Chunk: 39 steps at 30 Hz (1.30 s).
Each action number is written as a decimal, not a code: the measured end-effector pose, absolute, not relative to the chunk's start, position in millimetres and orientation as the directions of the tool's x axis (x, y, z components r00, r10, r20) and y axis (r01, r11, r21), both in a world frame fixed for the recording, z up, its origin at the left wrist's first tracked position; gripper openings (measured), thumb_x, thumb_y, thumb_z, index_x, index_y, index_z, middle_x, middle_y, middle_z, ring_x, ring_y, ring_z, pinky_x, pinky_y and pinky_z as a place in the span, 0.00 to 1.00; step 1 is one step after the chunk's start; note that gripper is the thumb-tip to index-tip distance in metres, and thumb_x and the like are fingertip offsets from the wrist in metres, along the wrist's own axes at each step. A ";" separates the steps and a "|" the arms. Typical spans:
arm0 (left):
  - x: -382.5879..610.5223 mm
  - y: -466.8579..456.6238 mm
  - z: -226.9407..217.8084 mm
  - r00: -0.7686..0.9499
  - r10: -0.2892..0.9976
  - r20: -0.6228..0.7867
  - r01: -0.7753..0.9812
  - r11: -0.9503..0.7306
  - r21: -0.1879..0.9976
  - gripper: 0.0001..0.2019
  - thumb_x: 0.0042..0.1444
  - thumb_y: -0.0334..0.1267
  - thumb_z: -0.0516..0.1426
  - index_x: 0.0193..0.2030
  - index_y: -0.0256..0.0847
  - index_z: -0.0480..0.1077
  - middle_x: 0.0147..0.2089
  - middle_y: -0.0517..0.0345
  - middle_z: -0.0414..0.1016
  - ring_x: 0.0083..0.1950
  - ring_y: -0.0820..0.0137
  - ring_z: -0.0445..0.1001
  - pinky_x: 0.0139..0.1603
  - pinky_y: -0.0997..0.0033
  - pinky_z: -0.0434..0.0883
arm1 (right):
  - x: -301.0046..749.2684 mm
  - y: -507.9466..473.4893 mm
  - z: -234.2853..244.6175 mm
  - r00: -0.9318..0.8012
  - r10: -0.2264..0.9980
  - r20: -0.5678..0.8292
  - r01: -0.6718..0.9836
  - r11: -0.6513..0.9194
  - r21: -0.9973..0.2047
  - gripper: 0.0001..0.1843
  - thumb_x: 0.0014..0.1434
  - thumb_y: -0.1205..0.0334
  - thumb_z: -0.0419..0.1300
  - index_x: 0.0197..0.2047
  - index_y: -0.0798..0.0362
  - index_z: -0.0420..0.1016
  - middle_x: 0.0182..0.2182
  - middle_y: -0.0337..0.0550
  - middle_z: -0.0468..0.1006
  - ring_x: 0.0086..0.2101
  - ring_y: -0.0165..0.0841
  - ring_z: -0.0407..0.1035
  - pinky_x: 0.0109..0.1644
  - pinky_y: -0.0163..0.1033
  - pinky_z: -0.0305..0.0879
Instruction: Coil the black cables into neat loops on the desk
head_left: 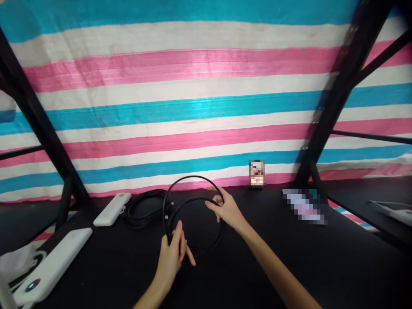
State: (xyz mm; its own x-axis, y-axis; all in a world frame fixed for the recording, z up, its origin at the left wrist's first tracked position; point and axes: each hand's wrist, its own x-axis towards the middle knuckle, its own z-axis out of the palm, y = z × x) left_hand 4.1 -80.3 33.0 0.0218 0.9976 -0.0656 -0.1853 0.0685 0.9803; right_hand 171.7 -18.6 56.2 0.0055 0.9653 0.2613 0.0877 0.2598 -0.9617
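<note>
A black cable is wound into a loose round coil above the black table. My left hand pinches the coil's near left side, where the strands and plug ends meet. My right hand grips the far right side of the coil with curled fingers. A second bundle of black cable lies on the table just left of the coil, beside a white power bank.
A larger white power bank lies at the near left edge, with white wrapping beside it. A small picture card stands against the striped tarp. A blurred flat pack lies at right. Black frame posts rise on both sides.
</note>
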 end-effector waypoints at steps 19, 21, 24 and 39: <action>-20.9 -34.0 49.5 -0.160 0.833 0.530 0.497 -0.396 0.772 0.28 0.49 0.43 0.58 0.56 0.43 0.56 0.27 0.66 0.68 0.31 0.71 0.72 0.40 0.71 0.69 | 181.6 -20.9 28.3 0.133 0.905 0.404 0.494 0.293 -0.819 0.24 0.56 0.50 0.54 0.14 0.52 0.67 0.12 0.39 0.69 0.16 0.31 0.66 0.22 0.33 0.58; -21.6 -32.0 42.3 -0.089 0.821 0.563 0.564 -0.425 0.708 0.27 0.51 0.42 0.56 0.58 0.44 0.56 0.35 0.60 0.71 0.35 0.71 0.72 0.44 0.69 0.68 | 185.8 -20.2 27.9 0.144 0.887 0.439 0.587 0.281 -0.759 0.20 0.53 0.53 0.57 0.14 0.52 0.69 0.13 0.39 0.69 0.18 0.32 0.66 0.23 0.33 0.57; -21.7 -30.2 28.8 0.008 0.860 0.511 0.566 -0.425 0.706 0.25 0.54 0.43 0.53 0.60 0.46 0.58 0.40 0.57 0.71 0.36 0.71 0.71 0.40 0.71 0.68 | 189.3 -19.2 27.2 0.168 0.859 0.483 0.632 0.282 -0.721 0.06 0.48 0.59 0.60 0.27 0.50 0.76 0.17 0.37 0.72 0.20 0.31 0.65 0.24 0.33 0.58; -23.9 -30.2 20.1 0.074 0.963 0.259 0.336 -0.268 0.903 0.16 0.56 0.50 0.50 0.38 0.41 0.71 0.21 0.62 0.72 0.24 0.71 0.70 0.28 0.75 0.64 | 180.6 -27.5 32.8 0.126 0.944 0.303 0.367 0.240 -0.899 0.21 0.54 0.50 0.56 0.17 0.51 0.59 0.11 0.31 0.53 0.12 0.25 0.51 0.14 0.32 0.44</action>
